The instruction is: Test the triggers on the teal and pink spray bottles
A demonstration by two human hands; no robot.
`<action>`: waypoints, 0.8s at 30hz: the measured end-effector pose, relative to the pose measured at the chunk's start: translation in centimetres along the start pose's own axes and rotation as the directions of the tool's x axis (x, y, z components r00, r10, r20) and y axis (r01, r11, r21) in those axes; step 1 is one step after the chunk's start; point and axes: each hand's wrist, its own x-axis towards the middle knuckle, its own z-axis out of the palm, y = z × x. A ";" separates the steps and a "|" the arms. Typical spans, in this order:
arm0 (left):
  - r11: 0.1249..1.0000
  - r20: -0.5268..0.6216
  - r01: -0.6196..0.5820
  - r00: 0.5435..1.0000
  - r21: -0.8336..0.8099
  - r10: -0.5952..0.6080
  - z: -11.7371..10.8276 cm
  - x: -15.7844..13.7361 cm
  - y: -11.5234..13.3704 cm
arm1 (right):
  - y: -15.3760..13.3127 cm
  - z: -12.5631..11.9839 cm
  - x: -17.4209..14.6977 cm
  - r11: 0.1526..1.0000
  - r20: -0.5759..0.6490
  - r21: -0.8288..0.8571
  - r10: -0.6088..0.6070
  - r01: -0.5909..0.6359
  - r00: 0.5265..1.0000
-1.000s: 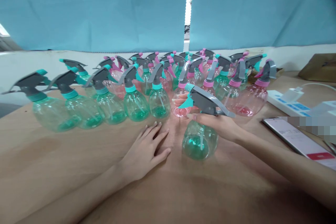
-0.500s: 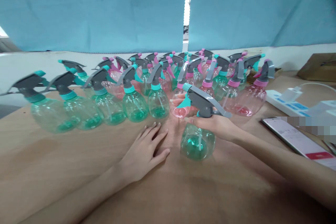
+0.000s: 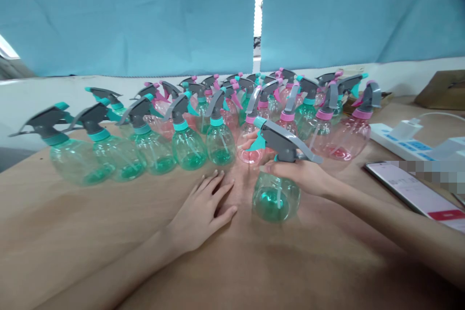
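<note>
My right hand [image 3: 301, 173] is wrapped round the neck of a green spray bottle [image 3: 276, 198] with a grey and turquoise trigger head [image 3: 281, 140]. The bottle is upright, its nozzle facing left and away; whether its base touches the table cannot be told. My left hand [image 3: 203, 208] lies flat on the wooden table [image 3: 189, 276], fingers spread, holding nothing. Just beyond its fingertips stands another green spray bottle [image 3: 220, 143], in a row with several more green ones. A pink spray bottle [image 3: 250, 147] is partly hidden behind my right fingers.
Several green and pink spray bottles stand close together behind, with a pink one [image 3: 350, 135] at the right end. To the right are a phone [image 3: 410, 189], a white power strip [image 3: 403, 141] with plugs, and a brown cardboard box [image 3: 441, 91]. A blue curtain [image 3: 145, 19] hangs behind.
The view has shifted slightly, so most things appear a little further right. My right hand keeps its hold on the green spray bottle, and my left hand still rests flat.
</note>
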 end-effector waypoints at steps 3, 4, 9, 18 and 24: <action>1.000 0.000 0.001 1.000 -0.006 -0.001 0.1 0.0 -0.1 | -0.1 0.0 0.0 0.999 0.009 0.047 0.020 -0.020 1.000; 1.000 0.004 0.001 1.000 -0.011 -0.001 0.1 0.0 -0.1 | -0.2 0.0 0.0 0.998 0.006 0.060 0.022 -0.022 1.000; 1.000 0.004 -0.003 1.000 -0.021 0.003 0.1 0.0 -0.2 | -0.4 -0.2 0.0 0.996 0.025 0.079 0.029 -0.031 0.999; 1.000 -0.016 -0.007 1.000 -0.016 0.006 0.4 0.0 -0.3 | -0.2 -0.6 -0.3 0.995 0.040 0.087 0.052 -0.055 0.998; 1.000 -0.003 0.003 1.000 -0.016 -0.003 0.2 0.0 -0.2 | -0.6 0.0 -0.1 0.993 -0.009 0.113 0.021 -0.020 1.000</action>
